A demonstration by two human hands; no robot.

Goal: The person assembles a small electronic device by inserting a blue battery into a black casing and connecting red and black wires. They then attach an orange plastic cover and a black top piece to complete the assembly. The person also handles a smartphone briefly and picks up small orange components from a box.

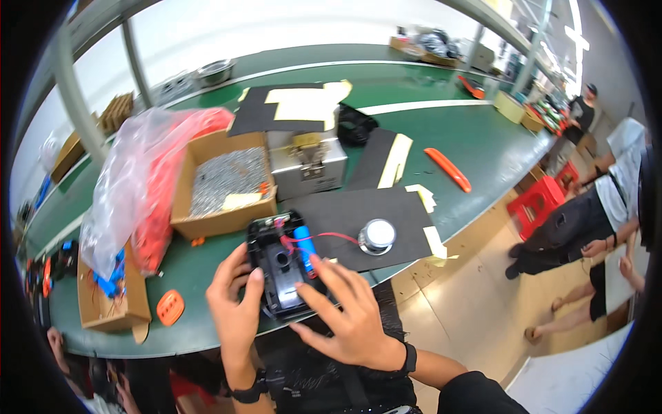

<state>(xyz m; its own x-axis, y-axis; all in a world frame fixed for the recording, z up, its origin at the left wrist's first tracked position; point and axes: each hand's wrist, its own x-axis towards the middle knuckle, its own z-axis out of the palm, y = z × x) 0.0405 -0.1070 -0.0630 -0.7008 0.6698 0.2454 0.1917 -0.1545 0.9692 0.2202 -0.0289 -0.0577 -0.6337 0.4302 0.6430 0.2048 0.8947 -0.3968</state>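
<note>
Head view: the black plastic housing (283, 265) sits at the desk's (452, 138) front edge, blue cylindrical cell (303, 248) inside. Left hand (238, 307): fingers bent at its left edge, grip unclear. Right hand (352, 317): fingers spread over it, gripping nothing. Likely internal fitting; next move calls for slack in the red wire (334, 235). Grey box (303, 178) print unreadable.

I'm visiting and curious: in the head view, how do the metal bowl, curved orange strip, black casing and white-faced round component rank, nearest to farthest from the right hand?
1. Black casing, under the right hand.
2. White-faced round component, just ahead.
3. Curved orange strip, farther ahead, right.
4. Metal bowl, far back left.
</note>
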